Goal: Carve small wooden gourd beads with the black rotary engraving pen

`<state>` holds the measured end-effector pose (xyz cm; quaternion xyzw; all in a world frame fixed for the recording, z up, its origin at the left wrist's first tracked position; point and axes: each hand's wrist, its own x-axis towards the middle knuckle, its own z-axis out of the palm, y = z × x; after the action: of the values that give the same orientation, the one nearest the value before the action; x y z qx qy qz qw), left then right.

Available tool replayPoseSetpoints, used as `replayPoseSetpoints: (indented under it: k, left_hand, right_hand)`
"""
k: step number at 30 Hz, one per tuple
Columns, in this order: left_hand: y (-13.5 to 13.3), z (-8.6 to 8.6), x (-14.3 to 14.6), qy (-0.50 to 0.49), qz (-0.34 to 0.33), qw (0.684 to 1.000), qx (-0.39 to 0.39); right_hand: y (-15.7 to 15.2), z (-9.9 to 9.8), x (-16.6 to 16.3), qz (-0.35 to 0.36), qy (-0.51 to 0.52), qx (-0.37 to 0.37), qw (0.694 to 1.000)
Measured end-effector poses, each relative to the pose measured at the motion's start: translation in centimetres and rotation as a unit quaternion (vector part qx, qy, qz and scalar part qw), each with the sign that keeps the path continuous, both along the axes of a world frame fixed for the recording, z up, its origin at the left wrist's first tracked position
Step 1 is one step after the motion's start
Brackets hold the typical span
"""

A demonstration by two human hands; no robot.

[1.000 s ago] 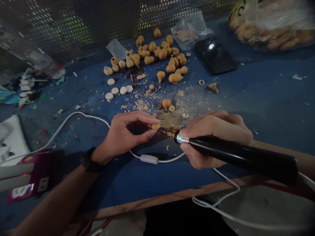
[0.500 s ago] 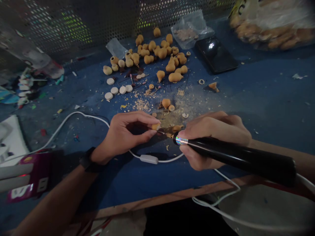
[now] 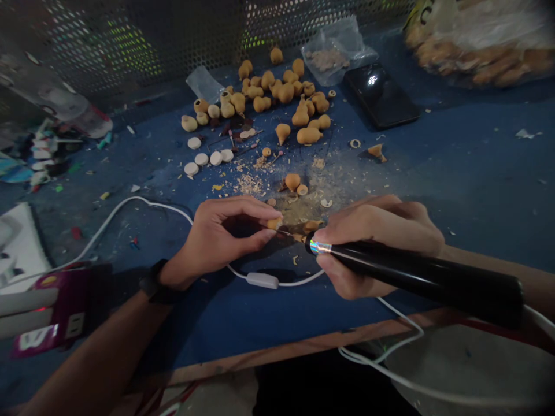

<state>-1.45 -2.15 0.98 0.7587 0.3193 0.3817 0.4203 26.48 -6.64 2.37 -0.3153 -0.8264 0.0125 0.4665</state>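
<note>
My left hand [image 3: 229,234] pinches a small tan gourd piece [image 3: 274,222] between thumb and fingertips, just above the table. In my right hand [image 3: 377,245] is a black rotary tool [image 3: 416,276], its fingers wrapped round the front end. The tool's thin metal bit [image 3: 286,233] points left and meets the gourd piece; whether it is inside or only against it I cannot tell. Behind the hands stand a small round gourd [image 3: 292,182] and a cut ring-like piece [image 3: 302,189]. A brown shell fragment [image 3: 313,225] lies close to the tool tip.
Several small gourds [image 3: 284,92] cluster at the back, with white discs [image 3: 215,158] and shavings [image 3: 250,184] before them. A black phone [image 3: 381,95] lies back right. A white cable with an inline switch [image 3: 262,281] crosses beneath my hands. The wooden table edge [image 3: 260,355] is near me.
</note>
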Motion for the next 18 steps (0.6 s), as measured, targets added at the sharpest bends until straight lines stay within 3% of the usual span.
replayPoseSetpoints:
  k: [8,18]
  left_hand:
    - [-0.08,-0.22,0.17,-0.015,0.000,1.000,-0.001]
    - [-0.06,-0.03,-0.03,-0.001,-0.001,1.000,-0.024]
  right_hand:
    - [0.24,0.27,-0.17,0.025,0.008,-0.011,1.000]
    - [-0.01,-0.08,-0.28,-0.001,0.013,-0.004,1.000]
